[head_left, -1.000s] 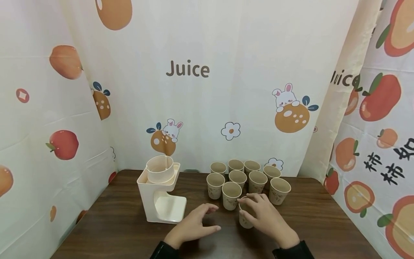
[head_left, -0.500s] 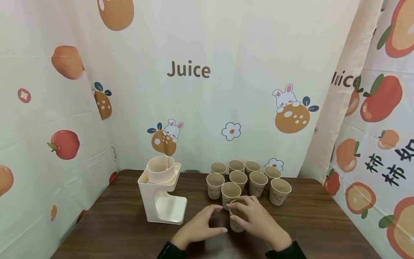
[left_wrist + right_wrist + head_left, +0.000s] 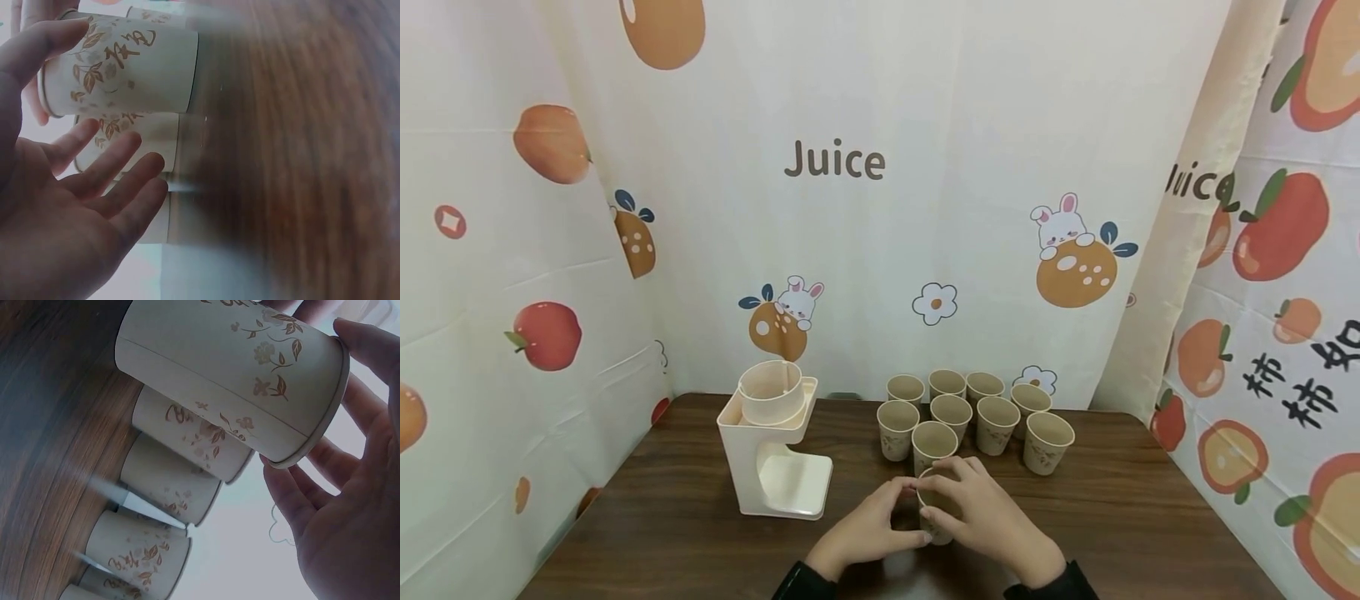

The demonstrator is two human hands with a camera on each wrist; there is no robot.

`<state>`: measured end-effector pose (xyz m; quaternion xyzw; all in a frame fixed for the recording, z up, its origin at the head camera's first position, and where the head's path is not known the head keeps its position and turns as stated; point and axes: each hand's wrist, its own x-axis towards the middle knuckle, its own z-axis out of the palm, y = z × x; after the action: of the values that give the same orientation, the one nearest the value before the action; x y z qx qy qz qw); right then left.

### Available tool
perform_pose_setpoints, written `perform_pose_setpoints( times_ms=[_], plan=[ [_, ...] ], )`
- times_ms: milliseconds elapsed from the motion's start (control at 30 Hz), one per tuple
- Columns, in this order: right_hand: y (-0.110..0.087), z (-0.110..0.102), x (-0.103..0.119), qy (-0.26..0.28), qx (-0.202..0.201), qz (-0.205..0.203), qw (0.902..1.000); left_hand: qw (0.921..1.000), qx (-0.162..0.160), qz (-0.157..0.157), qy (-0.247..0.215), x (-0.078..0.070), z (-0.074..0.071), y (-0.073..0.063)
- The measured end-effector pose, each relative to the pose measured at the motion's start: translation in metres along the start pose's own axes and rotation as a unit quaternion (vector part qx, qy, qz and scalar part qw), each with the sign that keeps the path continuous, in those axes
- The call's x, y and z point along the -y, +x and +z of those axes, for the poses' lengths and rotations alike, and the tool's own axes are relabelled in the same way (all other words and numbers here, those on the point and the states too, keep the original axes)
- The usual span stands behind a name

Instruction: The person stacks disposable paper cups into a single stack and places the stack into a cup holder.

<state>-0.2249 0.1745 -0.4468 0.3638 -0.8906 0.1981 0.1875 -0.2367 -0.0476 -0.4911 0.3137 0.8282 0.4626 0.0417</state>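
Note:
A beige paper cup [image 3: 930,527] with a brown leaf print stands upright between my hands, in front of the group of cups. My right hand [image 3: 988,518] holds it at the rim, thumb on the near side and fingertips on the far side, as the right wrist view shows on the cup [image 3: 219,369]. To the cup's left is my left hand [image 3: 867,527], fingers spread and slightly bent. In the left wrist view its thumb overlaps the cup [image 3: 137,69] near the rim, and the other fingers extend loosely below it.
Several matching paper cups [image 3: 997,427] stand grouped behind the held one, on the dark wooden table [image 3: 1120,533]. On the left is a cream dripper stand [image 3: 747,479] with a round cup-shaped piece [image 3: 767,408] on top. Fruit-printed curtains [image 3: 865,233] enclose the table.
My right hand has shifted the cup left and toward me, away from its earlier place at the right. My left hand has moved slightly right, closing up to the cup.

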Motion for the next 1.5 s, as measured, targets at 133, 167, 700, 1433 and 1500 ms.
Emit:
perform_pose_setpoints(
  times_ms=[133,167,700,1433,1500],
  plan=[
    [0.000,0.002,0.006,0.004,0.006,-0.009,0.9999,0.9999,0.001,0.008,-0.013,0.001,0.002,0.001],
    [-0.001,0.003,0.007,0.004,0.006,-0.011,0.9999,0.9998,0.004,0.007,-0.020,0.000,0.003,0.001],
    [0.003,0.006,0.021,0.024,0.004,-0.026,0.9994,0.9831,0.030,-0.022,-0.179,0.005,0.010,0.005],
    [0.013,0.008,0.019,0.037,-0.003,-0.033,0.9987,0.9702,0.009,-0.038,-0.239,0.006,0.011,0.004],
    [0.014,0.008,0.017,0.040,-0.006,-0.033,0.9986,0.9663,0.013,-0.031,-0.255,0.008,0.011,0.004]
  ],
)
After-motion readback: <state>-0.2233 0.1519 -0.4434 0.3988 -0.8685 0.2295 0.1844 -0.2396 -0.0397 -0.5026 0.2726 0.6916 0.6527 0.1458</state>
